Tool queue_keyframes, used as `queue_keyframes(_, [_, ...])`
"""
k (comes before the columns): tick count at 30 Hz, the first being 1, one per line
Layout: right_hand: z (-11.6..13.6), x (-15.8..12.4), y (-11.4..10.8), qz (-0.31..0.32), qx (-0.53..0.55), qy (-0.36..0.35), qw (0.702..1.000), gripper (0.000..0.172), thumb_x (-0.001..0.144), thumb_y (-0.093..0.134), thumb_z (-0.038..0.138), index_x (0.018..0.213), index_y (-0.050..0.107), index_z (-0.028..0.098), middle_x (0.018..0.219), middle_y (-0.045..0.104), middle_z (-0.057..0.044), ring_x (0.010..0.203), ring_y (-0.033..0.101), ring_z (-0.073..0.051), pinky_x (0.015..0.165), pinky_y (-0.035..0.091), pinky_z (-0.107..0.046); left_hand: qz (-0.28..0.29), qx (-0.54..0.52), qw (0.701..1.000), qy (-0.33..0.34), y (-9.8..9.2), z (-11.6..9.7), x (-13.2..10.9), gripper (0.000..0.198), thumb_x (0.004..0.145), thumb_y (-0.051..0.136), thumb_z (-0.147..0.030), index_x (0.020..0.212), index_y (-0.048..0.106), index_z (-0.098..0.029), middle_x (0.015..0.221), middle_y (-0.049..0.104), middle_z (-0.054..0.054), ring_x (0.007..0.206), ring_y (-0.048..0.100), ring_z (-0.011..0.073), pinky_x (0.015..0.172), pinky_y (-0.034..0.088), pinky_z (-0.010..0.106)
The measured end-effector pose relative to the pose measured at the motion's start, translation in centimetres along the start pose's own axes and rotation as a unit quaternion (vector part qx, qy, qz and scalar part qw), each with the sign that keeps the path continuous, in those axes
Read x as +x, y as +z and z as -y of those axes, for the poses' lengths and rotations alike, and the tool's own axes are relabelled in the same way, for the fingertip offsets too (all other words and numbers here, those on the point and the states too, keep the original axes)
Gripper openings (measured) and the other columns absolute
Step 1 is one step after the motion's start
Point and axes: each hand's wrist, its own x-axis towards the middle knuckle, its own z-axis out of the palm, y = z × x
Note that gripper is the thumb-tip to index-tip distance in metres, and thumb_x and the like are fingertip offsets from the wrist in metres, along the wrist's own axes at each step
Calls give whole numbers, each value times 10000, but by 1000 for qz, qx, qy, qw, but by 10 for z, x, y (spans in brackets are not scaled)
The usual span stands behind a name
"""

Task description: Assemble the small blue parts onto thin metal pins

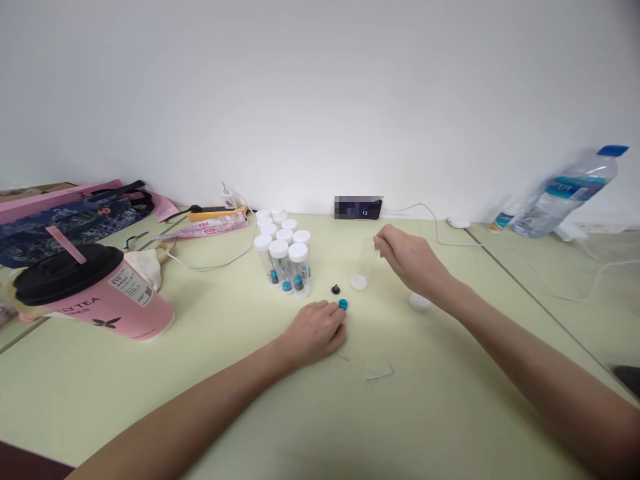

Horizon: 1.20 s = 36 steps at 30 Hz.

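My left hand [314, 330] rests on the pale green table [200, 373], its fingertips pinched on a small blue part [343, 305]. A small black part [335, 289] lies just beyond it. My right hand [406, 260] hovers above the table with fingers closed round a clear open vial [367, 257], which is hard to make out. A white cap [359, 283] lies beneath it and another white cap [419, 301] sits under my right wrist. A cluster of several capped clear vials [284, 253], some holding blue parts, stands to the left.
A bent metal wire [379, 372] lies near my left hand. A pink tea cup [95, 293] lies on its side at left, with bags behind. A small clock display [358, 208] and cables run along the wall. A water bottle [565, 193] sits at right.
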Motion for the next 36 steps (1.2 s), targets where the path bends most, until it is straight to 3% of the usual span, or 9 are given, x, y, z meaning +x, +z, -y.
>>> queue_keyframes(5, [9, -2, -10, -20, 72, 30, 997, 225, 973, 284, 323, 916, 474, 217, 732, 603, -21, 603, 560, -163, 596, 386, -270, -6, -8, 1000, 3, 0, -1, 0, 184, 878, 370, -237, 714, 442, -195, 704, 517, 14, 636, 472, 158, 577, 364, 296])
queue_keyframes(9, [-4, -13, -22, -55, 39, 98, 993, 220, 958, 312, 352, 886, 467, 214, 694, 596, -24, 605, 560, -171, 590, 378, -274, -12, -11, 1000, 5, 0, -1, 0, 197, 874, 372, -235, 691, 434, -197, 679, 505, 12, 619, 470, 160, 555, 350, 300])
queue_keyframes(15, [-49, -51, -21, 165, -114, 152, 968, 245, 898, 366, 302, 674, 411, 211, 679, 567, -27, 562, 490, -187, 523, 290, -288, -11, -14, 1000, 4, -1, -2, -1, 223, 886, 381, -279, 684, 430, -199, 670, 505, 12, 617, 470, 160, 561, 342, 295])
queue_keyframes(18, [-57, -64, -16, 216, -101, 152, 959, 201, 877, 365, 251, 690, 428, 213, 749, 571, -30, 586, 489, -189, 530, 294, -293, -2, -14, 1000, 3, -2, -3, -1, 245, 889, 388, -314, 676, 425, -199, 665, 502, 13, 614, 465, 161, 553, 337, 289])
queue_keyframes(25, [-49, -67, -17, 278, 18, 65, 958, 122, 798, 450, 170, 686, 469, 216, 888, 559, -31, 737, 521, -201, 598, 352, -298, 1, -26, 1000, 7, -3, -2, -1, 256, 893, 394, -334, 678, 412, -198, 658, 493, 6, 597, 446, 153, 543, 329, 282])
queue_keyframes(29, [-47, -72, -7, 265, 35, 109, 958, 179, 785, 407, 120, 631, 399, 210, 777, 547, -30, 666, 492, -202, 558, 336, -303, 1, -25, 1000, 7, -2, -3, -1, 260, 894, 396, -341, 676, 408, -199, 655, 488, 3, 596, 444, 154, 538, 328, 285])
queue_keyframes(32, [-42, -71, -1, 241, 95, 142, 955, 159, 824, 419, 169, 676, 443, 221, 807, 558, -28, 702, 510, -204, 595, 377, -310, -5, -31, 999, 8, -3, -3, -2, 262, 898, 388, -343, 682, 419, -199, 666, 493, 9, 607, 454, 158, 543, 343, 288])
queue_keyframes(34, [-35, -69, 1, 253, 191, 129, 940, 104, 836, 484, 239, 734, 498, 224, 916, 576, -31, 762, 536, -197, 672, 417, -324, -32, -40, 999, 6, -3, -2, -2, 237, 899, 386, -341, 721, 447, -198, 699, 513, 23, 644, 469, 169, 557, 365, 292])
queue_keyframes(36, [-23, -67, 3, 283, 341, 136, 886, 106, 850, 521, 312, 799, 527, 219, 1024, 579, -40, 810, 559, -180, 750, 444, -339, -78, -48, 996, 7, -4, -2, -3, 192, 895, 399, -338, 810, 488, -190, 755, 544, 46, 697, 484, 184, 590, 394, 305])
